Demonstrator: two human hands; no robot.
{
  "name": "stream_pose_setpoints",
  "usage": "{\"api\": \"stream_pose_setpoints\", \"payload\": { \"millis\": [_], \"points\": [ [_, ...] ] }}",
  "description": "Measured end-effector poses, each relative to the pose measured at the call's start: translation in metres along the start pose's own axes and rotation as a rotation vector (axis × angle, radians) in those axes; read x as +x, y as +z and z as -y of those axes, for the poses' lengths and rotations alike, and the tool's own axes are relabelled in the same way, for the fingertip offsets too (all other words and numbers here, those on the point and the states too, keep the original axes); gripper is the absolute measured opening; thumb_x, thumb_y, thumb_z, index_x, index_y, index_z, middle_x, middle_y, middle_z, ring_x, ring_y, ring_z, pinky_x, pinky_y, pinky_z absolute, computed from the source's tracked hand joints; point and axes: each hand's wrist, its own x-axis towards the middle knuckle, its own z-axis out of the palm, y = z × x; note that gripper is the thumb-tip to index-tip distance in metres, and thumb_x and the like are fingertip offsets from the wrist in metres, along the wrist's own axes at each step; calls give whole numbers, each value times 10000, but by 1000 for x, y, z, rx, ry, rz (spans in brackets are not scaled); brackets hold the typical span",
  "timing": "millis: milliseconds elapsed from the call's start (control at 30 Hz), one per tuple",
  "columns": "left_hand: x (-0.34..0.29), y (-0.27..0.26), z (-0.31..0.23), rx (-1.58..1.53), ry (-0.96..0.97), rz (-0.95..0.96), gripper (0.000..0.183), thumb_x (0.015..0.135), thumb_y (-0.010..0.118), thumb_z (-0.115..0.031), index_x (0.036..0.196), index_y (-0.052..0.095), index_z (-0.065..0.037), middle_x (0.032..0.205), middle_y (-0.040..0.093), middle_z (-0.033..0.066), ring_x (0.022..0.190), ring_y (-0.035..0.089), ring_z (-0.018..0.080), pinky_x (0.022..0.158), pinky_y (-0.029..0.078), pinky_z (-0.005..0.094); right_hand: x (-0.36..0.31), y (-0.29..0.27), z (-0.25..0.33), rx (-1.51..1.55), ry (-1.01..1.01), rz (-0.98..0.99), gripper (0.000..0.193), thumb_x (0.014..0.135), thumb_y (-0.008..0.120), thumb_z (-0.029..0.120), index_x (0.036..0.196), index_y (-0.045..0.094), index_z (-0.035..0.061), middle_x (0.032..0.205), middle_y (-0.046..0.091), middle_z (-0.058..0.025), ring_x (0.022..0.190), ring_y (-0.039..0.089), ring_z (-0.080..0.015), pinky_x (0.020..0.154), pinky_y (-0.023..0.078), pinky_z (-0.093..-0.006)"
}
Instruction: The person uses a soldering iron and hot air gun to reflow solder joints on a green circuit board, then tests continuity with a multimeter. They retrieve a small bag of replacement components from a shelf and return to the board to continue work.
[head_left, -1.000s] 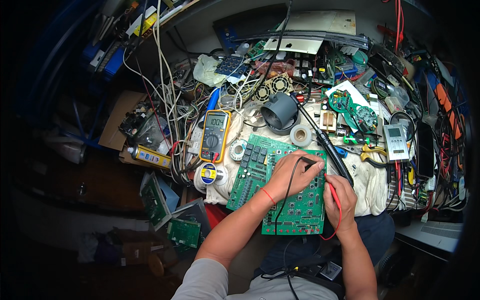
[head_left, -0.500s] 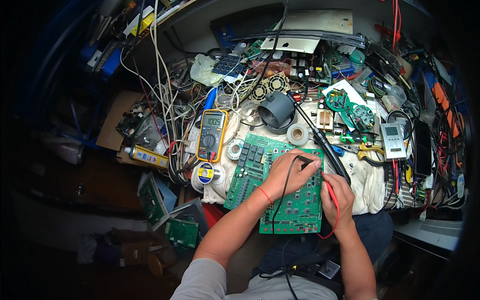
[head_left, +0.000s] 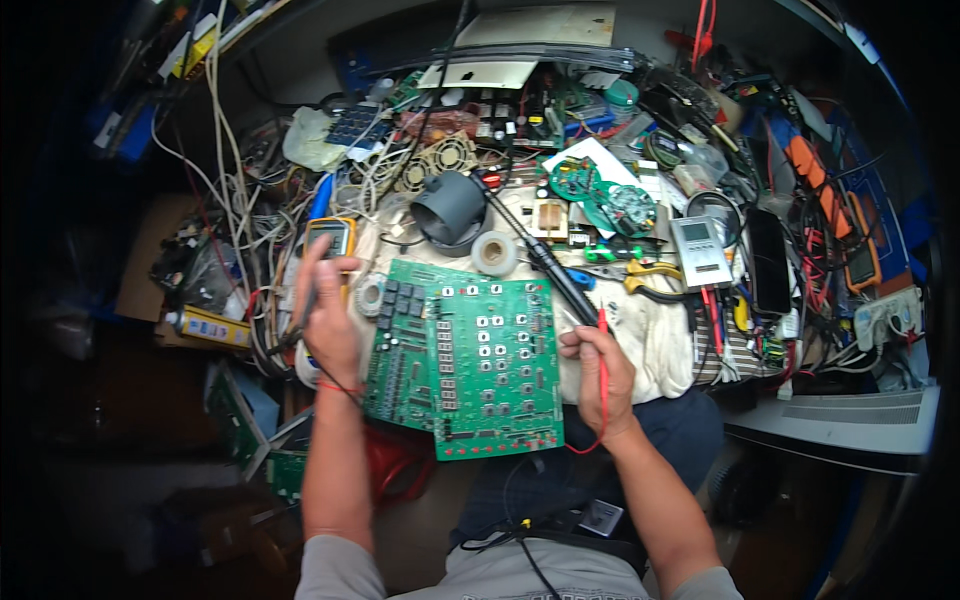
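Observation:
My left hand point(head_left: 328, 312) is over the yellow multimeter point(head_left: 345, 232), fingers reaching toward it and hiding most of its body. A black test probe point(head_left: 309, 298) is tucked in that hand, its lead trailing past the wrist. My right hand point(head_left: 607, 372) is closed round a red test probe point(head_left: 603, 348), tip pointing up, just right of the boards and off them. In front of me lies a green circuit board with push buttons and digit displays point(head_left: 510, 385). It overlaps a second green board with black relays point(head_left: 398, 335).
Behind the boards stand a roll of tape point(head_left: 494, 254) and a grey pipe fitting point(head_left: 448, 212). A long black rod-shaped tool point(head_left: 555, 275) slants toward my right hand. Yellow-handled pliers point(head_left: 652, 278), a grey handheld meter point(head_left: 703, 250) and a phone point(head_left: 768, 262) lie right. Tangled cables fill the left.
My left hand has left the button board and moved left to the multimeter. My right hand has drawn the red probe off the board's edge. The view has shifted right.

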Motion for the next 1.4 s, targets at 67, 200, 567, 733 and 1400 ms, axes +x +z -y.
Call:
{"api": "stream_pose_setpoints", "payload": {
  "millis": [67, 200, 567, 733, 1400],
  "points": [
    [14, -22, 24, 161, 56, -49, 309, 1110, 482, -204, 1271, 664, -14, 1031, 738, 96, 973, 664, 197, 961, 486, 328, 1, 1, 0, 10, 50, 1, 188, 1052, 535, 16, 1211, 626, -27, 1042, 726, -160, 894, 726, -231, 810, 588, -333],
    [26, -66, 64, 551, 222, 137, 248, 1085, 497, -187, 1164, 654, -13, 1090, 691, 163, 1050, 646, 332, 951, 489, 401, 8, 4, 6, -93, -17, 29, 206, 990, 631, -28, 1194, 627, -3, 1059, 719, -166, 905, 726, -275, 806, 579, -344],
    [21, -76, 96, 670, 204, 205, 242, 1081, 519, -221, 1180, 621, -25, 1080, 676, 208, 1025, 639, 400, 921, 491, 447, 41, 13, 19, -441, -174, 95, 205, 834, 734, -58, 989, 637, 35, 930, 705, -140, 833, 694, -349, 710, 563, -406],
    [21, -76, 94, 682, 211, 215, 255, 1085, 504, -226, 1203, 608, -24, 1085, 664, 209, 1024, 623, 394, 907, 486, 452, 47, 16, 16, -533, -194, 105, 212, 813, 752, -37, 970, 639, 51, 869, 692, -127, 796, 685, -343, 683, 550, -421],
    [24, -74, 96, 661, 222, 278, 219, 1068, 512, -174, 1206, 599, -28, 1104, 658, 189, 1062, 622, 388, 938, 483, 437, 69, -28, 21, -348, -12, 36, 307, 985, 682, 51, 1283, 643, -11, 1082, 754, -149, 941, 718, -200, 821, 559, -322]
  ]
}}
